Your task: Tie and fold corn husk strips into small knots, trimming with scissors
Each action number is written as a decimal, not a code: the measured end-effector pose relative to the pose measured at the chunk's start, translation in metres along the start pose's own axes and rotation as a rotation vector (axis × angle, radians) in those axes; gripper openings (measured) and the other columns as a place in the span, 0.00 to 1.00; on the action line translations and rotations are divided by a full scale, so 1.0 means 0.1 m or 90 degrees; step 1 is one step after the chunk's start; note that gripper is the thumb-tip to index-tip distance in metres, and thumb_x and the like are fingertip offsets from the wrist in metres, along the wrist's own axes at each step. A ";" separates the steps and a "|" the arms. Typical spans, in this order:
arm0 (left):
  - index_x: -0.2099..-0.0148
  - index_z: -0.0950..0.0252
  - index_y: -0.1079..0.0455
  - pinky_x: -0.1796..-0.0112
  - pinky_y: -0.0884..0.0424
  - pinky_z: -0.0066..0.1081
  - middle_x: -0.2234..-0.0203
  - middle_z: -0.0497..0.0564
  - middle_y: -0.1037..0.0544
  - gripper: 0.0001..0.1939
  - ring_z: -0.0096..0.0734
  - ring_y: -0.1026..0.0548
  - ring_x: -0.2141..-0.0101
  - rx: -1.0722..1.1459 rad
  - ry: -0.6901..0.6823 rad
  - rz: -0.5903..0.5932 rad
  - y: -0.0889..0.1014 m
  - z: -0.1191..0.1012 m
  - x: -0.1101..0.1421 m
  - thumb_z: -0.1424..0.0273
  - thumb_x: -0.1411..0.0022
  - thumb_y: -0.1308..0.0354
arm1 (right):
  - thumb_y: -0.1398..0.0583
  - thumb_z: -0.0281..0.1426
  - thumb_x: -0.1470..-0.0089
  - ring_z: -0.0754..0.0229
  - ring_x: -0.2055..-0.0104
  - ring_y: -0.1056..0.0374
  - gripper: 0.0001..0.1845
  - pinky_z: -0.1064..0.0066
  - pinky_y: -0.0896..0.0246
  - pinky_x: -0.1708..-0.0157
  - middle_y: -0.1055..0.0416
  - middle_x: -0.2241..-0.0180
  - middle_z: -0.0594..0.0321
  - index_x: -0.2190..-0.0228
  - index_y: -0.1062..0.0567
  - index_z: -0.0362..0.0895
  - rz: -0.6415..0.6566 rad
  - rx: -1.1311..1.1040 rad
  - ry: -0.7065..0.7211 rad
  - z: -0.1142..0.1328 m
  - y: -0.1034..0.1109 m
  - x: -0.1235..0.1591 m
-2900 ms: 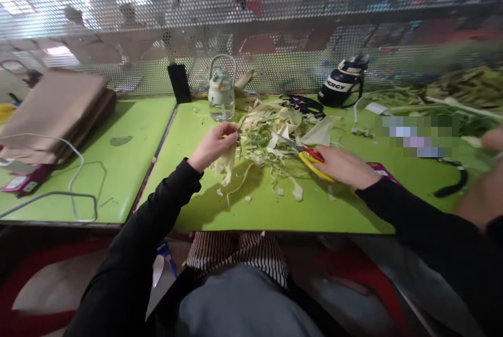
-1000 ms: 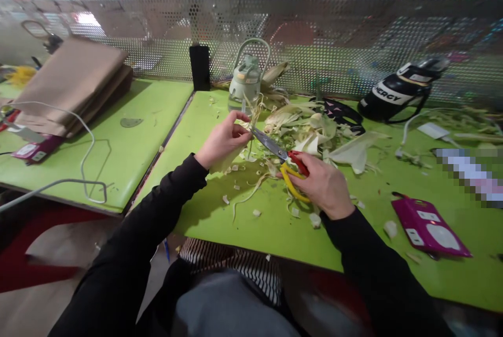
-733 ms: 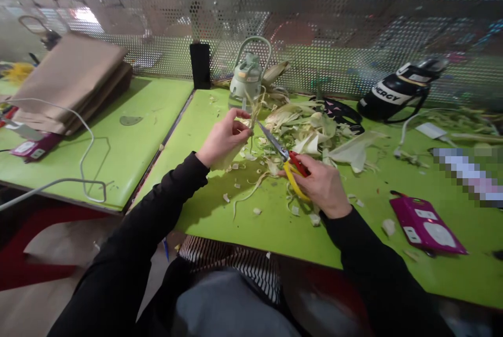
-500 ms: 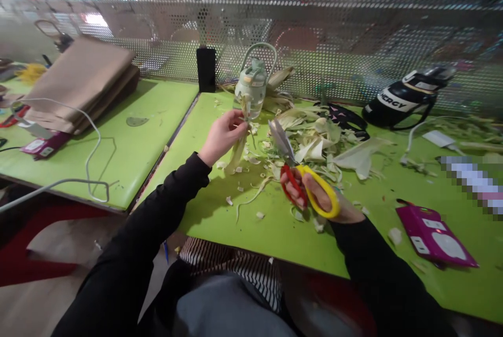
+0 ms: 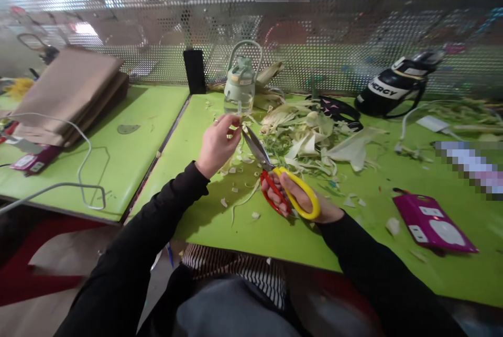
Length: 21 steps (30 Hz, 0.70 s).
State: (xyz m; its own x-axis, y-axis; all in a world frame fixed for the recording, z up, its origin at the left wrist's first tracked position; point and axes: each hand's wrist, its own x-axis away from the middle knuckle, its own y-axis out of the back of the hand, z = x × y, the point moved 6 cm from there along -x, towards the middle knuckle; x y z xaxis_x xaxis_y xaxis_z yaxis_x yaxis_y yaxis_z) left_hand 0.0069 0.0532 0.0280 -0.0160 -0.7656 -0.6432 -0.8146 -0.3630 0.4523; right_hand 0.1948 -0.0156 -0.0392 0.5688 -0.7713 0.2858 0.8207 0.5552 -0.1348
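Observation:
My left hand (image 5: 219, 144) is pinched on a small piece of pale corn husk (image 5: 244, 126), most of it hidden by the fingers. In my right hand (image 5: 291, 195) is a pair of scissors (image 5: 297, 190) with one red and one yellow handle loop. The scissor blades (image 5: 257, 148) point up and left, and their tips reach the husk beside my left fingertips. A heap of cut corn husks (image 5: 306, 135) lies just beyond the scissors. Small husk scraps (image 5: 223, 202) are scattered on the green table (image 5: 220, 227) below my hands.
Behind my left hand stands a pale green water bottle (image 5: 240, 83), with a black phone-like slab (image 5: 194, 71) beside it. A black bottle (image 5: 387, 88) leans at the back right. A purple power strip (image 5: 434, 221) lies at right, folded brown material (image 5: 70, 93) at left.
My right hand has moved left with the scissors, bringing the blade tips to the husk at my left fingertips. The longer husk strip that hung below my left hand no longer shows. The view has shifted slightly.

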 end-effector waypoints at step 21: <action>0.55 0.66 0.30 0.70 0.24 0.24 0.58 0.52 0.23 0.07 0.24 0.23 0.67 -0.167 -0.100 -0.031 0.00 -0.10 0.06 0.77 0.33 0.47 | 0.42 0.65 0.51 0.70 0.85 0.44 0.35 0.75 0.42 0.86 0.39 0.81 0.72 0.67 0.30 0.44 0.044 -0.076 -0.020 -0.09 -0.13 -0.04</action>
State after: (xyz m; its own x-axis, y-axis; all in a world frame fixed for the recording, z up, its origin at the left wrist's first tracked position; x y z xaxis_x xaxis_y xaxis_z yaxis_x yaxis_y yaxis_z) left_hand 0.0126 0.0430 0.0302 -0.0864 -0.6595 -0.7467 -0.6394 -0.5381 0.5492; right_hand 0.1822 -0.0226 -0.0471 0.6237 -0.7215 0.3008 0.7814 0.5645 -0.2662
